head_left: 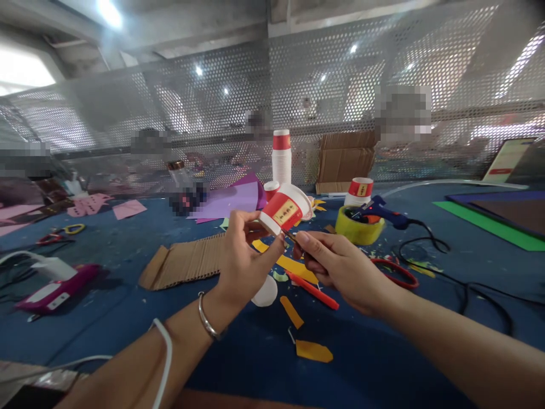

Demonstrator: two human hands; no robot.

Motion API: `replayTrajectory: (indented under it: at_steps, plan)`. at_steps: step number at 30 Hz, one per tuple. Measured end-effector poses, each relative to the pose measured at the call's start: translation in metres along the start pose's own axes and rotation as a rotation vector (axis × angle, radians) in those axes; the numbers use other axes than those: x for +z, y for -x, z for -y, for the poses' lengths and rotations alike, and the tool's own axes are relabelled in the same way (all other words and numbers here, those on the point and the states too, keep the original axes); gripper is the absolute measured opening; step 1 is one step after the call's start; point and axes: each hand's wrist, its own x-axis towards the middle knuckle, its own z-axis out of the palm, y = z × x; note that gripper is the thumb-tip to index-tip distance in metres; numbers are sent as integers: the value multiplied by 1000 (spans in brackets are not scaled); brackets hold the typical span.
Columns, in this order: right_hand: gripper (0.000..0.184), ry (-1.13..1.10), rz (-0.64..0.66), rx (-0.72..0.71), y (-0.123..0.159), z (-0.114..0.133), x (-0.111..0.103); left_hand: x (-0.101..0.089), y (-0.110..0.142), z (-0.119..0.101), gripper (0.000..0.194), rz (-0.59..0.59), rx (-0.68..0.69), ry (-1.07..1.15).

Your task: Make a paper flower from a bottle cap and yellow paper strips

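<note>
A red and white paper cup (286,211) with a yellow label is tilted in the air, its rim toward the upper right. My left hand (249,250) grips it around the base, thumb below and fingers behind. In my right hand (336,258), thumb and fingers pinch a thin dark tool (290,234). Its tip meets the cup near the bottom edge; the rest is hidden in my fingers, so its kind is unclear. Beneath the hands lie a white paper disc (264,291), a red-orange pen-like stick (314,289) and yellow paper strips (314,350).
A tall cup stack (281,159) stands behind. To the right are a blue glue gun (385,213) with its cord, a yellow tape roll (360,227) and a red loop handle (395,274). Corrugated cardboard (185,262) and a magenta power strip (59,289) lie left.
</note>
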Motion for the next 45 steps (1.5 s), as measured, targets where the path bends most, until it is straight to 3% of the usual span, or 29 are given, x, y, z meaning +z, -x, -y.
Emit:
replayTrajectory:
  at_steps: [3,7,19,25,34,41,45]
  plan:
    - [58,-44,-16,-5,-2,1,0,6,4,1,44,40,18,-44]
    - [56,-91,-15,-18,-5,3,0,8,1,4,48,13,-76,20]
    - [50,-172,-4,23,-2,3,-1,-5,-7,-8,40,139,-141,-9]
    - [48,-217,-22,43,3,6,4,-9,-9,-8,44,109,-79,-105]
    - [52,-244,-30,88,4,12,7,-13,-13,-20,39,165,-171,-18]
    - [50,-244,-28,109,6,13,8,-18,-16,-28,44,183,-279,-89]
    - [49,-236,-36,109,6,13,11,-16,-15,-30,40,176,-234,-103]
